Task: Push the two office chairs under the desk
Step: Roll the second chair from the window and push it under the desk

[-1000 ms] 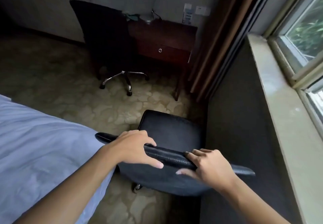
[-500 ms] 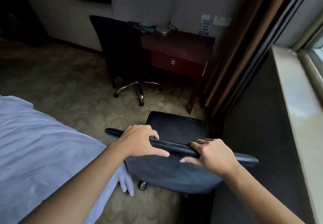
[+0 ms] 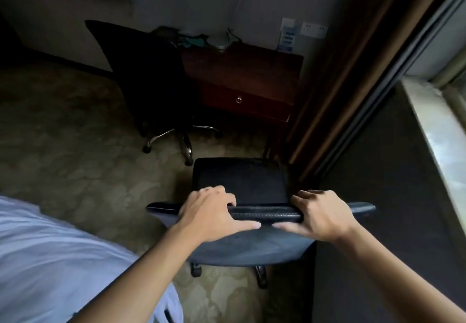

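A black office chair (image 3: pixel 242 179) stands right in front of me, its seat facing the dark wooden desk (image 3: pixel 242 70). My left hand (image 3: pixel 211 214) grips the top edge of its backrest, fingers over the front and thumb along the back. My right hand (image 3: pixel 320 214) grips the same edge further right in the same way. A second black office chair (image 3: pixel 146 75) stands at the desk's left part, its chrome base (image 3: pixel 176 138) out on the carpet. The desk has a drawer with a ring pull (image 3: pixel 239 100).
A bed with pale blue sheets (image 3: pixel 50 247) fills the lower left. A dark wall panel (image 3: pixel 378 196) under a stone window sill (image 3: pixel 438 133) runs along the right, with brown curtains (image 3: pixel 353 70) beside the desk. Patterned carpet (image 3: pixel 75 146) lies between.
The near chair has rolled forward toward the desk with both hands on its backrest. The desk and far chair now appear closer, and the view has swung left off the window.
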